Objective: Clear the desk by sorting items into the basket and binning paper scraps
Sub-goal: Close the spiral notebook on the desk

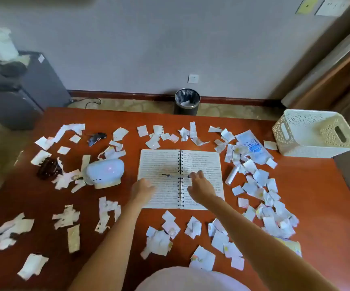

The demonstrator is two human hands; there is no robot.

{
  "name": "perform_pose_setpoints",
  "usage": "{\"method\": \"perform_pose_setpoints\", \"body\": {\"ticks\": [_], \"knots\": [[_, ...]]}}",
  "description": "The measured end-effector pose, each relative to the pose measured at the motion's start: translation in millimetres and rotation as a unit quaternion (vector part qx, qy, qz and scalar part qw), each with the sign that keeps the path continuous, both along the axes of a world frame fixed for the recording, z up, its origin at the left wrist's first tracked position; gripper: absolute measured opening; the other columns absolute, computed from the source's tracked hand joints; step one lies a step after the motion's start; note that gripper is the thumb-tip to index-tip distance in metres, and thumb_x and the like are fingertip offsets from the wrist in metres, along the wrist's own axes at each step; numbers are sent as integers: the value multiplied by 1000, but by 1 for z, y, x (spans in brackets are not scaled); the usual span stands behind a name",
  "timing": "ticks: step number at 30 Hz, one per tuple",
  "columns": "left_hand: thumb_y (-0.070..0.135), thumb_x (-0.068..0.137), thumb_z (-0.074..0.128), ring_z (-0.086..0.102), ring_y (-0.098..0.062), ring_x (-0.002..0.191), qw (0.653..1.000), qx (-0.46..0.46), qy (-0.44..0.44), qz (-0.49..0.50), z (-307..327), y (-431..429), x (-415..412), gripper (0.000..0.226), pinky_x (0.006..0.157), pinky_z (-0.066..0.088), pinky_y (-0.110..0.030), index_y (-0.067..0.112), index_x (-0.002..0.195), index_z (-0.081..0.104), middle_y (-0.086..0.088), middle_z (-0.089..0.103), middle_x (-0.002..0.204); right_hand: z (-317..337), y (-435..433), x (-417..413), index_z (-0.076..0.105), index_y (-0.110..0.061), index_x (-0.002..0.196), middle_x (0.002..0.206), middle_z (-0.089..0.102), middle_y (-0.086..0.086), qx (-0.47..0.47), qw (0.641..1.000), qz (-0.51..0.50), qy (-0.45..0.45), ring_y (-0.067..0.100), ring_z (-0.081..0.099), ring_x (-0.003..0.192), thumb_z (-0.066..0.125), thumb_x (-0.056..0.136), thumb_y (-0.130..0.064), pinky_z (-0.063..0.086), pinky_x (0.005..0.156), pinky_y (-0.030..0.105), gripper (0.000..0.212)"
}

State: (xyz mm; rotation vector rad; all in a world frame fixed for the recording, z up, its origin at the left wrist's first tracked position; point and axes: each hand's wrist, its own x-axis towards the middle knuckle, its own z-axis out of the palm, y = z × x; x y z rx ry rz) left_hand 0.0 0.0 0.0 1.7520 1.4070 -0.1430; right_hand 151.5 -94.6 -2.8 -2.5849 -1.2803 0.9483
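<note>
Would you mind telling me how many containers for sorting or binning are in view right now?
2. The white basket sits at the desk's far right corner; the dark waste bin stands on the floor beyond the far edge, against the wall. None seems hidden.

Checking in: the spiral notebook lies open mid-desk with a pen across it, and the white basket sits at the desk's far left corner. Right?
Not quite. The head view shows the white basket at the desk's far right corner. The notebook does lie open mid-desk with the pen across it.

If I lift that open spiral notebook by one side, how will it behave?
The notebook will probably flop at its wire spine, since it lies open flat. The pen across its pages would likely roll off. It looks thin, so probably light.
</note>
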Motion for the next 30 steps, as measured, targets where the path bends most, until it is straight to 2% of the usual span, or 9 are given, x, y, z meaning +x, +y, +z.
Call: {"method": "perform_pose_setpoints", "body": {"ticks": [3, 6, 10, 18, 22, 24, 26, 28, 30], "knots": [[22, 92, 52, 49, -32, 121, 996, 11, 60, 66, -16, 2, -5, 44, 97, 46, -37, 4, 132, 45, -17, 48, 133, -8, 7, -2, 24, -15, 143, 149, 20, 13, -3, 1000, 1, -14, 34, 57, 106, 42, 91, -3, 49, 71, 33, 57], [23, 92, 54, 45, -34, 123, 989, -8, 92, 112, -25, 4, -5, 49, 96, 47, -40, 3, 134, 38, -18, 38, 137, -18, 12, 0, 24, -18, 143, 146, 25, 13, -16, 999, 18, -21, 30, 55, 108, 44, 91, -4, 54, 78, 35, 57], [16, 91, 54, 43, -36, 125, 986, -10, 62, 154, -29, 12, 0, 50, 97, 46, -42, 0, 136, 36, -19, 37, 139, -27, 7, 0, 35, -10, 134, 137, 34, 13, -26, 998, -12, -59, 30, 57, 101, 44, 93, -9, 51, 84, 36, 42], [26, 88, 54, 61, -33, 105, 973, -73, 47, 215, -34, 8, -10, 40, 87, 55, -44, -2, 116, 54, -18, 60, 118, -44, -15, -7, 39, -3, 124, 123, 47, 16, -23, 989, -149, 13, 31, 60, 95, 37, 97, -8, 55, 81, 38, 27], [22, 89, 57, 65, -29, 99, 978, -43, -3, 203, -18, 1, -9, 27, 71, 51, -31, -3, 98, 64, -13, 66, 106, -44, -16, -4, 41, -4, 126, 125, 46, 14, -13, 986, -160, 49, 28, 58, 98, 39, 99, -21, 51, 78, 32, 32], [18, 87, 59, 65, -27, 86, 981, -13, -31, 190, -7, 1, -6, 20, 63, 46, -25, 1, 79, 61, -11, 65, 90, -44, -16, -5, 43, -5, 127, 125, 47, 13, -13, 989, -135, 63, 26, 58, 98, 40, 98, -24, 49, 76, 30, 35], [13, 85, 59, 58, -18, 64, 984, 33, -57, 167, 8, 1, -1, 30, 47, 40, -15, 8, 58, 47, -8, 60, 76, -44, -17, -9, 47, -6, 125, 121, 50, 14, -8, 991, -111, 80, 26, 58, 93, 40, 97, -25, 50, 76, 31, 34], [9, 85, 59, 44, -7, 49, 984, 95, -75, 132, 23, -1, 6, 38, 33, 30, -6, 10, 54, 37, -4, 53, 69, -44, -19, -15, 52, -7, 116, 112, 56, 13, -10, 991, -94, 94, 24, 58, 84, 43, 95, -25, 51, 74, 33, 29], [7, 86, 58, 41, -4, 48, 981, 155, -75, 93, 36, -4, 14, 35, 34, 33, -6, 7, 57, 38, -7, 57, 71, -45, -20, -20, 54, -12, 93, 92, 60, 8, -14, 991, -82, 105, 17, 50, 67, 47, 93, -24, 45, 62, 30, 14]]}}
